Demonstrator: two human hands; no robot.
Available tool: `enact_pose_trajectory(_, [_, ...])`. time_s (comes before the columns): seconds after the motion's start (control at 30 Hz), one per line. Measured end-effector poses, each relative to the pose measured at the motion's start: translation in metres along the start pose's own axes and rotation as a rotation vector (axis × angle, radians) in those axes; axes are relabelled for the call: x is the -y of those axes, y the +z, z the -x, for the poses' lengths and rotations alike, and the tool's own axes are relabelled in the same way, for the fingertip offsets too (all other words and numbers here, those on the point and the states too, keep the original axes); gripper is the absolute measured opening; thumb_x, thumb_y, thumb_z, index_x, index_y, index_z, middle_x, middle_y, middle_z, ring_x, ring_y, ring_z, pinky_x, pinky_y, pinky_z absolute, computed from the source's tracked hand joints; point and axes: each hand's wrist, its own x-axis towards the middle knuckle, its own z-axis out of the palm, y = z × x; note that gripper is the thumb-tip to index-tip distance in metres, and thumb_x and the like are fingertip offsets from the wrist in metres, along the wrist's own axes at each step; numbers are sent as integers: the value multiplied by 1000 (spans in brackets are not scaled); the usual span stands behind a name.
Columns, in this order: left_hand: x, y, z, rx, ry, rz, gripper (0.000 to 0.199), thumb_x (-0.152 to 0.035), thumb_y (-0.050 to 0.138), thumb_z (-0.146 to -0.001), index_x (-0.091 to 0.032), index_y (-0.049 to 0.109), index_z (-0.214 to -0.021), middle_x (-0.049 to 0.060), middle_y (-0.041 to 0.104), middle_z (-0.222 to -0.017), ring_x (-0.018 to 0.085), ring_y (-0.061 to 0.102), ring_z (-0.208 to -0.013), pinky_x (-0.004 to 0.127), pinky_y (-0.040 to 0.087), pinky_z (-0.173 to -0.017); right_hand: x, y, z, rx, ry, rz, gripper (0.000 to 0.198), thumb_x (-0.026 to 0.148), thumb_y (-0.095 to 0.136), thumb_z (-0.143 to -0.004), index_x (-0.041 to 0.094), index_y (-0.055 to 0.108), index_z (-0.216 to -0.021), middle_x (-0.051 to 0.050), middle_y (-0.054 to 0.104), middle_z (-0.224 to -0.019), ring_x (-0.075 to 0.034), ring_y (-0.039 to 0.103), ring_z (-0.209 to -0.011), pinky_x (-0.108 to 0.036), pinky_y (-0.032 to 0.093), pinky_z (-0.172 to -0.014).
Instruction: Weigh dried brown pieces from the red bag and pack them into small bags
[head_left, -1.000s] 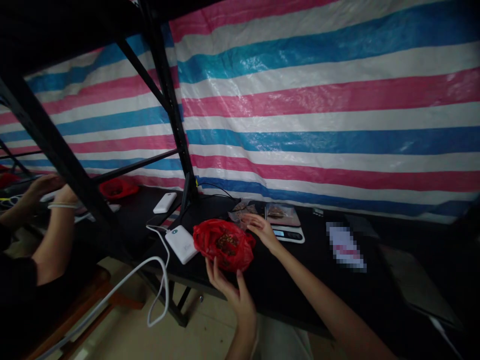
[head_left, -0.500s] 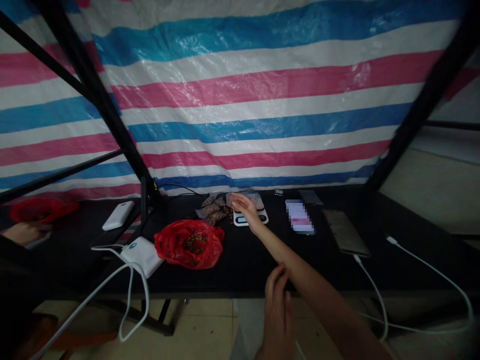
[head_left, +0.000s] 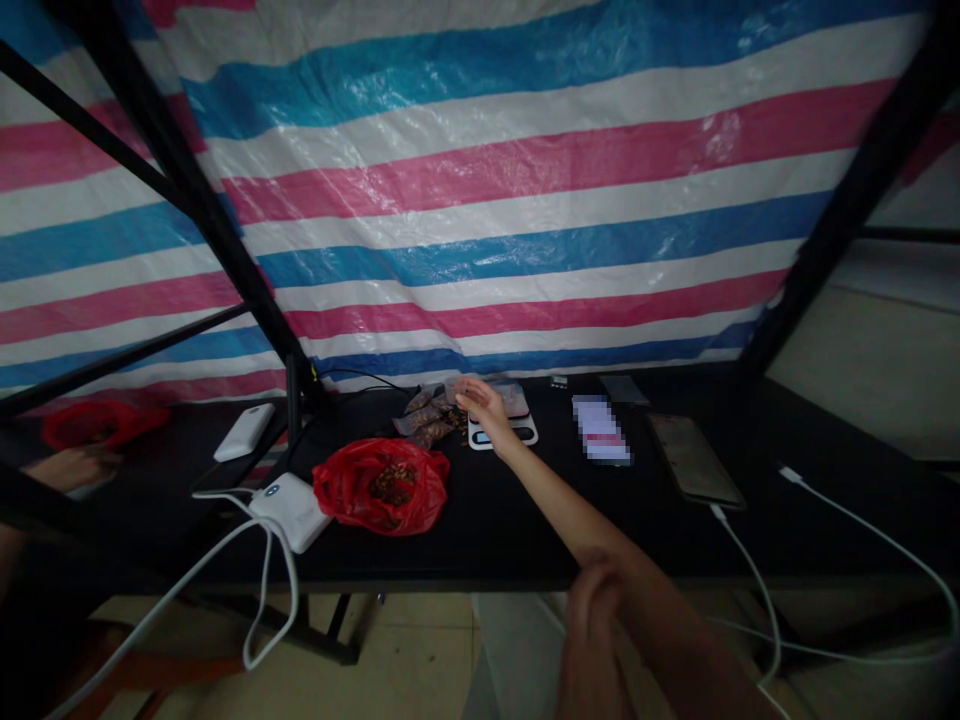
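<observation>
My right hand [head_left: 484,405] is over the left side of a white digital scale [head_left: 528,436]. Its fingers curve loosely with a gap to the thumb, and I can make out nothing gripped. Just left of the fingertips lie several small clear bags of brown pieces [head_left: 429,415], partly behind the hand. A red plastic bag [head_left: 341,490] stands with its mouth spread wide, showing small brownish pieces [head_left: 394,484] inside. Low in the view, my left hand [head_left: 596,625] lies against my right forearm, fingers bent over it, dark and somewhat blurred, with no object visible in it.
Right of the scale lie a lit phone [head_left: 601,430], a dark tablet-like device [head_left: 694,460] on a white cable, and a loose cable plug [head_left: 789,474]. White power banks [head_left: 291,512] sit at left. A co-worker's hand [head_left: 75,468] is near another red bag [head_left: 105,425]. Black frame posts stand behind.
My left hand has moved right and down, its fingers now bent against my right forearm. My right hand's fingers have curled slightly over the scale. The view has shifted a little.
</observation>
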Motion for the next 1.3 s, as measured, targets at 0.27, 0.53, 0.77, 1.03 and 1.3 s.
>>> enact_pose_trajectory(0.27, [-13,-33,-33,151,122,97,44,-19,56,-66,-33,55,-108,1,58,-111,32,40,-120,49,46,-86,-6,5,7,40,11,-3,41,35,70,-59,20,59,-96,-5,64,-98,-20,59,-92,-37,48,-83])
enact_pose_trajectory(0.53, [-11,-42,-6,552,125,-337,54,-24,46,-74,-29,42,-127,1,46,-130,28,35,-125,43,35,-100,-12,-3,12,15,48,-4,41,36,71,-58,22,60,-95,-5,65,-99,-21,60,-90,-34,51,-74])
enact_pose_trajectory(0.77, [-10,-43,-14,496,100,-420,55,-22,40,-79,-36,32,-132,-3,43,-132,24,26,-130,40,36,-99,-19,-6,14,4,37,0,42,37,71,-57,22,61,-96,-5,65,-99,-22,60,-91,-33,52,-72])
enact_pose_trajectory(1.03, [7,-39,-15,512,113,-347,60,-7,36,-79,-24,26,-136,7,21,-144,21,21,-132,41,27,-107,-7,-24,9,-99,-11,33,43,38,70,-58,21,60,-97,-6,65,-99,-22,60,-92,-34,52,-71])
enact_pose_trajectory(1.3, [3,-31,-33,716,380,-389,57,-3,36,-77,-20,34,-131,8,40,-132,17,37,-121,35,36,-102,16,-58,-1,-117,-85,70,42,34,69,-62,21,61,-101,-6,65,-102,-22,59,-97,-37,46,-85])
